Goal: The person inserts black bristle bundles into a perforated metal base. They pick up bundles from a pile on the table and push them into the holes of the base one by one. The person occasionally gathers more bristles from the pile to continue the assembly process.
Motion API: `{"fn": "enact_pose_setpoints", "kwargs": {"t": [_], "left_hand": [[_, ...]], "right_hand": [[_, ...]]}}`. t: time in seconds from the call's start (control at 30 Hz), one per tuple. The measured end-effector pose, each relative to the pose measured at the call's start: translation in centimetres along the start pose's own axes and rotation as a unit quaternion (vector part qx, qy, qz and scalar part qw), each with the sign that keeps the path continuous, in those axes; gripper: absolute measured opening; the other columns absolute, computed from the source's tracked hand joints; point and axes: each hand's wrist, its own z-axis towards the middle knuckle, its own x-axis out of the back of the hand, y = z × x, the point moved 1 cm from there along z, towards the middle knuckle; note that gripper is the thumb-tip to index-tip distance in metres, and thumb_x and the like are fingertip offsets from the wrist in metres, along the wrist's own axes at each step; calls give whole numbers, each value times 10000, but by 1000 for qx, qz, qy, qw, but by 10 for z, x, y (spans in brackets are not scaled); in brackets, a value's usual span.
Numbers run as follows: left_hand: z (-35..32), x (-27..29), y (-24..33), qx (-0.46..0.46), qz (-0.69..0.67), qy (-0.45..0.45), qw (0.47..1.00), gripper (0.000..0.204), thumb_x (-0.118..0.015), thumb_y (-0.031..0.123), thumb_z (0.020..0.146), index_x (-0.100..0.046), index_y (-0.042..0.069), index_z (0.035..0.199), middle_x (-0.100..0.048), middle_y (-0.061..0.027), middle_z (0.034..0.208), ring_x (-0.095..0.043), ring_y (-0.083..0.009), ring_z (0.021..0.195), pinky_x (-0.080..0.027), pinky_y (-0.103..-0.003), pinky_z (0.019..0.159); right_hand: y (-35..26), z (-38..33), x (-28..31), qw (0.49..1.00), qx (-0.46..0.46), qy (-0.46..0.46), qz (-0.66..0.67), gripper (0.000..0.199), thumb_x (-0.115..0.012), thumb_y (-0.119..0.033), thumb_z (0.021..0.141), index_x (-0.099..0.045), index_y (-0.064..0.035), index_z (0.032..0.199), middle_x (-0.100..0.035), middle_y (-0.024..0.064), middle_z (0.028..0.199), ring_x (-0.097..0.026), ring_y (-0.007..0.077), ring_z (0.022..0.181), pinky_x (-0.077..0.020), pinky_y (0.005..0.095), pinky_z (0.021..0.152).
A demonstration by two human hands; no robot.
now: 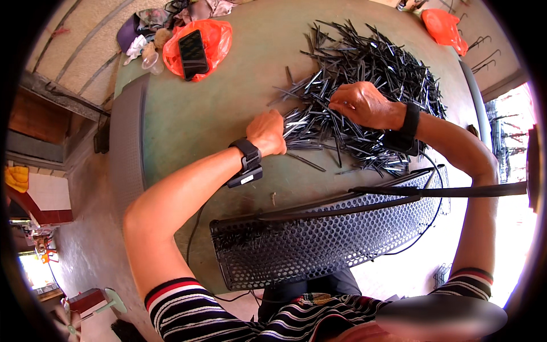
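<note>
A large heap of thin black strips (364,62) lies loose on the green table. At the near left edge of the heap, my left hand (266,132) is closed round one end of a bundle of black strips (297,130), whose other ends point right into the pile. My right hand (362,105) is over the middle of the heap with its fingers curled and pinched together. What sits between those fingertips, if anything, is too small to make out. Both wrists wear black straps with small boxes.
A black perforated basket (319,245) lies along the near table edge, in front of my body. At the far left, a dark phone (194,54) rests on a red plastic bag (219,43), beside a clear cup (152,64). Another red bag (443,28) is far right. Cables hang near both arms.
</note>
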Motion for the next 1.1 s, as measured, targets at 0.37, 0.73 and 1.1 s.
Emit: {"fn": "enact_pose_setpoints", "kwargs": {"t": [0.37, 0.73, 1.1], "left_hand": [[-1, -11, -4, -77, 15, 63, 995, 179, -634, -19, 601, -553, -51, 757, -605, -254, 751, -612, -410, 754, -492, -455, 638], [1, -11, -9, -160, 28, 100, 982, 223, -579, -59, 589, -472, -38, 784, -593, -242, 695, -594, -431, 718, -468, -499, 645], [-13, 22, -45, -68, 11, 49, 996, 231, -599, -6, 574, -519, -59, 784, -575, -281, 749, -569, -451, 756, -455, -471, 651]], "right_hand": [[-18, 0, -15, 984, 155, -83, 10, 153, -600, -161, 798, -555, -37, 722, -543, 95, 674, -561, 294, 572, -452, 400, 495], [-65, 7, -61, 907, 253, -319, 109, 253, -564, -237, 855, -556, -5, 955, -566, 124, 767, -583, 332, 705, -465, 442, 591], [-24, 10, -74, 954, -40, -290, 64, 327, -609, -148, 802, -506, 64, 1028, -619, 182, 722, -628, 357, 739, -475, 436, 645]]}}
